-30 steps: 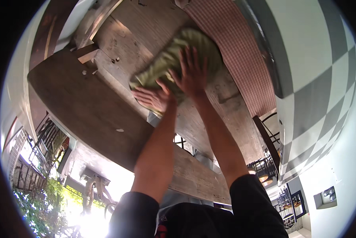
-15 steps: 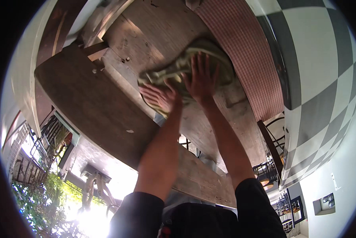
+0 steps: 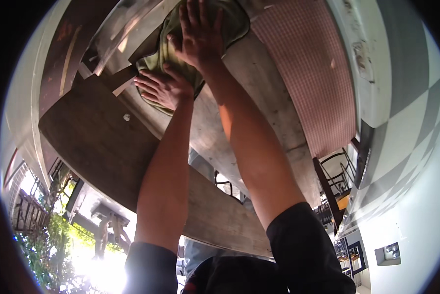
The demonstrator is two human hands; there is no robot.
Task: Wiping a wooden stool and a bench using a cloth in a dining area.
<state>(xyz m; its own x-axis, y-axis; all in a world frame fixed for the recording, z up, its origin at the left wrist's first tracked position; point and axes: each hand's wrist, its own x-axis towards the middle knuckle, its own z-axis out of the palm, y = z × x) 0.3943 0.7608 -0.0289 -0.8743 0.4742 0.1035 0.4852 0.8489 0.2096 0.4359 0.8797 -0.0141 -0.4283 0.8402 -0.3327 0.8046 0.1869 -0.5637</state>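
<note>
On the worn wooden tabletop (image 3: 259,98), the left hand (image 3: 162,88) lies flat with fingers spread on the near end of an olive-green cloth (image 3: 229,24) (its far edge cut off by the frame's top), which runs lower-left to upper-right, while the right hand (image 3: 199,34) presses open-palmed on its middle, gripping nothing.

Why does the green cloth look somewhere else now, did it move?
Cannot tell: the green cloth lies under both hands on the same wooden top; the camera itself shifted.
</note>
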